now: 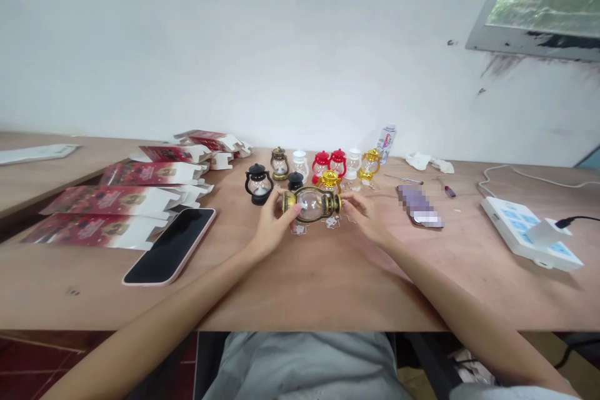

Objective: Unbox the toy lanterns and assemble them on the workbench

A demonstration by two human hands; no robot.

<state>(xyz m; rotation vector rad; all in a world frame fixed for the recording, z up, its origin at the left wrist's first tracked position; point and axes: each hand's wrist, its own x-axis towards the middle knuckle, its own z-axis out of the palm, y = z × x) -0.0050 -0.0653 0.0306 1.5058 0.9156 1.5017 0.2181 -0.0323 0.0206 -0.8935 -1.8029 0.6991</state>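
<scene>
A bronze-coloured mini lantern [310, 204] with a clear globe lies on its side in the air between my hands, base to the left and cap to the right. My left hand [277, 220] is closed around its base, thumb on the near side. At the cap end, the fingers of my right hand [364, 215] pinch the lantern's top; what exactly they grip is too small to tell. Just behind are a gold lantern [330, 180] and a black lantern [295, 181], both partly hidden. Another black lantern [259, 185] stands left of my left hand.
Further back stand bronze [280, 164], white [300, 166], red [321, 167] and gold [369, 165] lanterns beside a bottle [387, 142]. Flattened red boxes [103, 200] and a phone [171, 247] lie left. Rightward are another phone [419, 205], a screwdriver [449, 191] and a power strip [529, 231].
</scene>
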